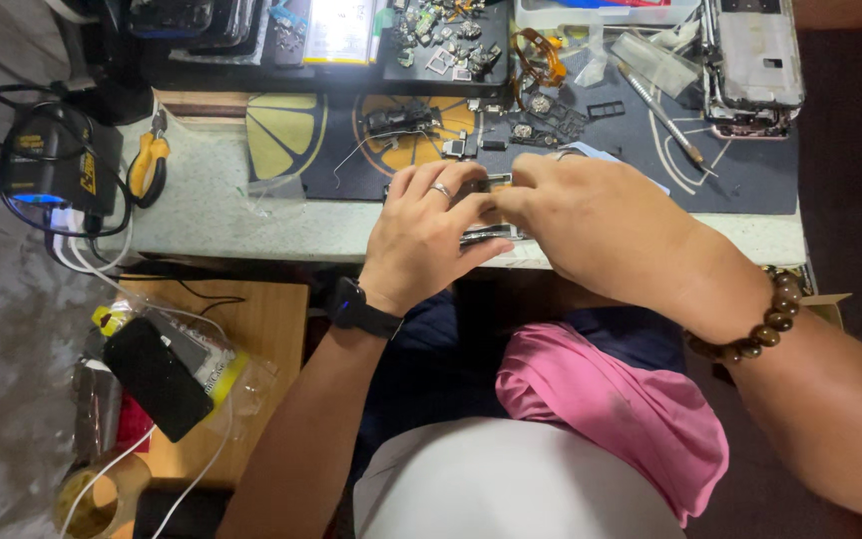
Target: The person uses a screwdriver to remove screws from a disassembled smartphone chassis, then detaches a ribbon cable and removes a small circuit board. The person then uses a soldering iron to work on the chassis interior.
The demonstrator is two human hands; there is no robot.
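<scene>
Cloth (611, 414): pink, at 6 o'clock.
Left hand (426, 235): curled round phone part (486, 236).
Right hand (591, 225): pinching it.
Pliers (149, 160): 9 o'clock.

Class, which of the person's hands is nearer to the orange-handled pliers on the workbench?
Left. The left hand lies right of the orange-handled pliers; the right hand is farther right, beyond it.

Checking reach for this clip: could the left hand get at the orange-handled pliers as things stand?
Probably yes. The pliers lie in the open on the bench top, left of the left hand, with nothing between them. That hand is busy on a small device, though.
</scene>
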